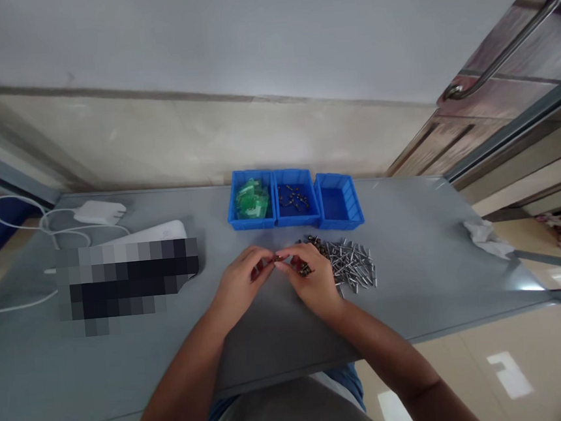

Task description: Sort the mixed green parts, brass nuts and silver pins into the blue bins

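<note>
My left hand (244, 279) and my right hand (316, 279) meet over the grey table, fingertips pinched together. Between them is a small brownish metal piece (278, 258), mostly hidden by the fingers and too small to name exactly. Both hands are closed on it. Right beside my right hand lies a pile of thin silver metal pins (351, 263). Small brass-coloured metal parts (315, 240) lie at the pile's near-left side, partly covered by my right hand.
Three blue bins stand in a row behind my hands: a left bin (252, 225) with green pieces (253, 200), a middle bin (297, 221) with several small metal parts, and a right bin (343, 223). A white charger (98, 212) with cable, a partly blurred device (169, 231) and crumpled tissue (488, 238) lie farther out.
</note>
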`<control>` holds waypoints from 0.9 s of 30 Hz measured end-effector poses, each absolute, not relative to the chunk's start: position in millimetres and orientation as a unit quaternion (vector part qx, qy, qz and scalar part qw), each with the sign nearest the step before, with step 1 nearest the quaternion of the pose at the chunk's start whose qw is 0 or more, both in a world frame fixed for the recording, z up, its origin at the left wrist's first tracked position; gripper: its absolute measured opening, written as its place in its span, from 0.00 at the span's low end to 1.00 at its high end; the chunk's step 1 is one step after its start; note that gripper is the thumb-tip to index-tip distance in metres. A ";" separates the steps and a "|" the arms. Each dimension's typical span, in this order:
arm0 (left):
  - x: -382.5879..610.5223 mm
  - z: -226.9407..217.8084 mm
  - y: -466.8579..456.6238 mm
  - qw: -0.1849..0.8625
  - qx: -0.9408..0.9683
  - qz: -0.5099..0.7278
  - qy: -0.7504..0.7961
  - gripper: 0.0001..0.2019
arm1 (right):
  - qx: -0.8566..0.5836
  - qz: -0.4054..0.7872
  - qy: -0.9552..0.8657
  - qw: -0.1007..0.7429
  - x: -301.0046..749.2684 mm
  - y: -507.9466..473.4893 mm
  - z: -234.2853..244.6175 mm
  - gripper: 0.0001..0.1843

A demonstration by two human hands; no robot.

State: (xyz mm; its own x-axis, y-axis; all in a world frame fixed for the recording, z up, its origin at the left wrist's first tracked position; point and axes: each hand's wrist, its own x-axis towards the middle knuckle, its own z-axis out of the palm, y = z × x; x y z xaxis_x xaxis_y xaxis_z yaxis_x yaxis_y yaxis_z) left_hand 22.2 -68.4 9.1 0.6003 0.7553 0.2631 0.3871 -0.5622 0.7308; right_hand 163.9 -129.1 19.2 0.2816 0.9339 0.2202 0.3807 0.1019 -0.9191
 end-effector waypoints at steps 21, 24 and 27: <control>20.6 24.6 -71.6 0.319 0.816 0.287 0.386 0.05 | -0.710 -0.056 -0.479 0.512 202.8 -102.8 70.8 0.12; 20.8 24.8 -71.5 0.314 0.822 0.282 0.381 0.05 | -0.754 -0.037 -0.500 0.425 213.5 -99.7 44.6 0.09; 20.8 22.5 -71.3 0.311 0.833 0.267 0.371 0.05 | -0.779 0.008 -0.532 0.332 215.7 -108.1 19.2 0.07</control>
